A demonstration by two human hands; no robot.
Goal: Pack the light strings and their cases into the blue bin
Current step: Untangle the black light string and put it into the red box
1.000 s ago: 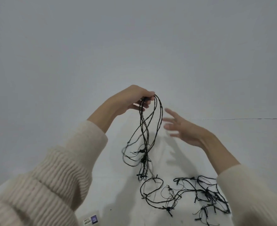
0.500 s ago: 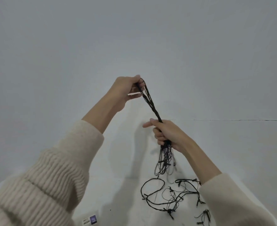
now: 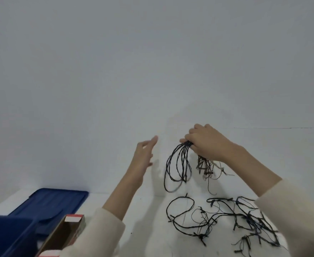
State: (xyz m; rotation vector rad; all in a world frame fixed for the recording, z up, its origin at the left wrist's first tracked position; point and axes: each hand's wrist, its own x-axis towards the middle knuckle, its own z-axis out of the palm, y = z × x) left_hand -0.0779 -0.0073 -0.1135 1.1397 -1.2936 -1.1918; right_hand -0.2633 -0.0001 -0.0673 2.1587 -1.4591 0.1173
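Right hand (image 3: 207,143), centre right, clenched round looped light string (image 3: 185,151), left hand (image 3: 143,156) beside it, fingers slack, blue bin (image 3: 6,236) lower left, possibly an open case (image 3: 60,236) alongside.

Matt black light string (image 3: 182,164); smooth blue plastic bin (image 3: 6,236); cardboard case (image 3: 63,234).

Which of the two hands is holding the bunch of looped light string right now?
The right hand, its fingers curled round the gathered loops of light string. The left hand is open beside them, holding nothing.
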